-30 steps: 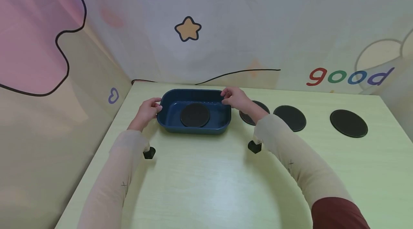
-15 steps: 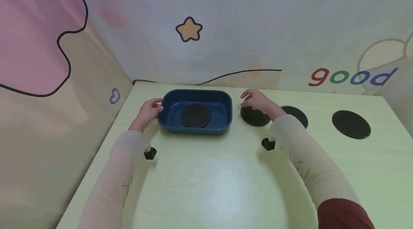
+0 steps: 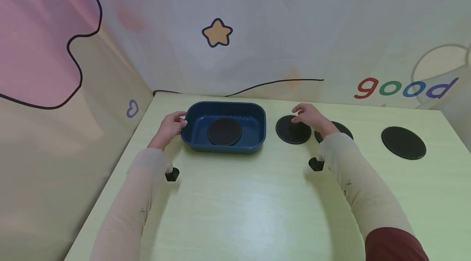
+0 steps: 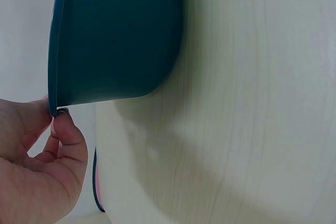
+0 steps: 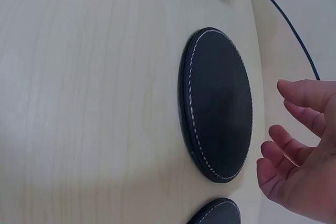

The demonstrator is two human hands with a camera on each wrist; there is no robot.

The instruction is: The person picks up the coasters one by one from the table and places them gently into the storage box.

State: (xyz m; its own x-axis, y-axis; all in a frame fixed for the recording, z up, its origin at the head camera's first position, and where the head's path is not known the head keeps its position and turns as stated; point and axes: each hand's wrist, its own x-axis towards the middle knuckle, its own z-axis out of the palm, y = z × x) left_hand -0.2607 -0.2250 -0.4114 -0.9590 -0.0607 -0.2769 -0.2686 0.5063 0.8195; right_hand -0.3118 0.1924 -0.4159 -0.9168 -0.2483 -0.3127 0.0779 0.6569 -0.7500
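Observation:
A dark blue rectangular dish (image 3: pixel 223 149) stands at the back left of the table, with a round black coaster (image 3: pixel 224 131) lying inside it. My left hand (image 3: pixel 169 127) pinches the dish's left rim between thumb and fingers, as the left wrist view shows close up. My right hand (image 3: pixel 310 117) hovers, fingers loosely bent and holding nothing, near another black coaster (image 3: pixel 290 132) on the table. White stitching runs round the edge of that coaster in the right wrist view. A second coaster (image 3: pixel 344 129) on the table is partly hidden behind my right wrist.
Farther right lies one more black coaster (image 3: pixel 403 142). The pale wooden table (image 3: pixel 235 203) ends at a printed cloth backdrop (image 3: pixel 265 40) behind, and more cloth hangs along the left side.
My right hand has left the dish's right rim and moved right, over the coasters. The left hand keeps its pinch on the left rim, and the dish stays in place.

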